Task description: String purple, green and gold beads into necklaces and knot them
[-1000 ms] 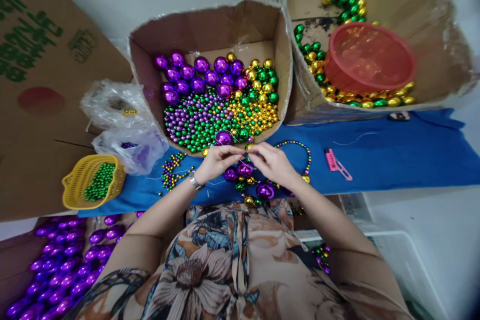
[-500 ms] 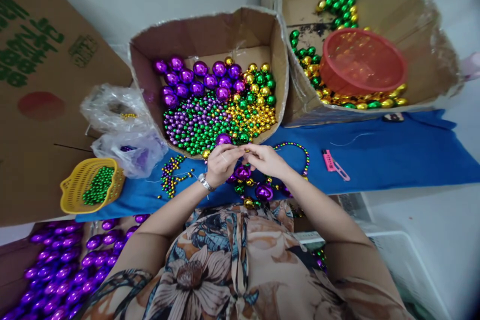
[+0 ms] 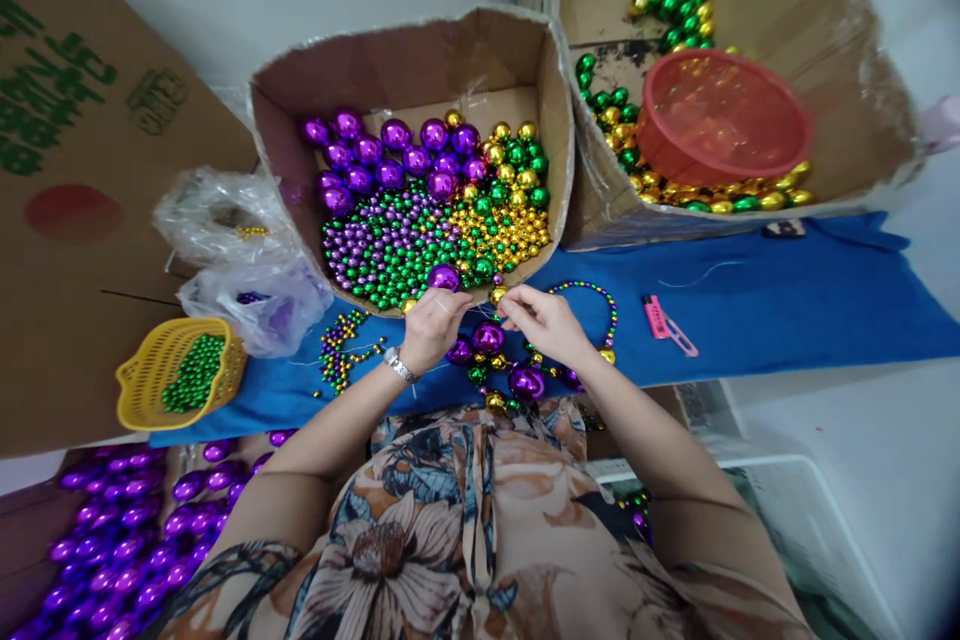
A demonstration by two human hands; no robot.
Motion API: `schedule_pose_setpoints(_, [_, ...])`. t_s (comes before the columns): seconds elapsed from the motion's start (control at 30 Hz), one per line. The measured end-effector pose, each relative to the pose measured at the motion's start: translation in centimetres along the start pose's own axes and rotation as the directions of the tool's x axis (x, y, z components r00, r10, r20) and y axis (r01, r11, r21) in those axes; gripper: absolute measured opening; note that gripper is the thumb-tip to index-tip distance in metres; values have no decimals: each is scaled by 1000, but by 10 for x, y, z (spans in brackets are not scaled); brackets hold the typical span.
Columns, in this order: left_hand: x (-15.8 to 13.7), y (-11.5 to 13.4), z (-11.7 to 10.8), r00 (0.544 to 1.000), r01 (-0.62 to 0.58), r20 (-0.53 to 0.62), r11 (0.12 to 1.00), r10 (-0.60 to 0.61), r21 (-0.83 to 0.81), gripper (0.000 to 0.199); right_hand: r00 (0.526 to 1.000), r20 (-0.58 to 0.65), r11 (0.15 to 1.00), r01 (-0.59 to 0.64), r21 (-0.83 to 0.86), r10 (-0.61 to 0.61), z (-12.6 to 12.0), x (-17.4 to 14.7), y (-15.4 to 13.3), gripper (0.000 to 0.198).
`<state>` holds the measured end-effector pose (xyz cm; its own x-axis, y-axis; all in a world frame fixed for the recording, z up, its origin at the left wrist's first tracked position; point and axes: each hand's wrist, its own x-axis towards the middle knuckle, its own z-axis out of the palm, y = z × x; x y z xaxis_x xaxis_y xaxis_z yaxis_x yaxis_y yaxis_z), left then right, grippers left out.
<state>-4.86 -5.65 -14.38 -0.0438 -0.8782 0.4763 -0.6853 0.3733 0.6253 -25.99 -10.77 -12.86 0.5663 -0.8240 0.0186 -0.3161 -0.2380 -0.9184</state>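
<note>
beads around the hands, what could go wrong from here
The gold bead at the right hand's fingertips is close to the cardboard box's front rim, so it might slip in among the others.

Small loose beads lie beside the left hand's wrist; the watch could scatter them.

Large purple beads near the blue cloth's front edge might roll off.

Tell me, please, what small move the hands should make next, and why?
Probably draw the thin thread gently taut: it shows between the left hand, which seems to pinch it, and the right hand, which is close beside a gold ball.
</note>
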Motion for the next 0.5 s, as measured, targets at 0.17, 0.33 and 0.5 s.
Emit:
schedule_pose_setpoints(0.17, [2,4,2,999,-27,-37,1000,28,11,16,987,-42,965,140,-221,-153,2,9,-5,25])
schedule_pose_setpoints(0.33, [1,6,2,999,-14,-40,999,13,-38,14,964,64,901,265,-345,-259,10,18,-3,25])
schedule_pose_setpoints(0.5, [0,8,2,998,-20,-57,999,17,-40,14,965,58,867,255,-428,-255,26,22,6,19])
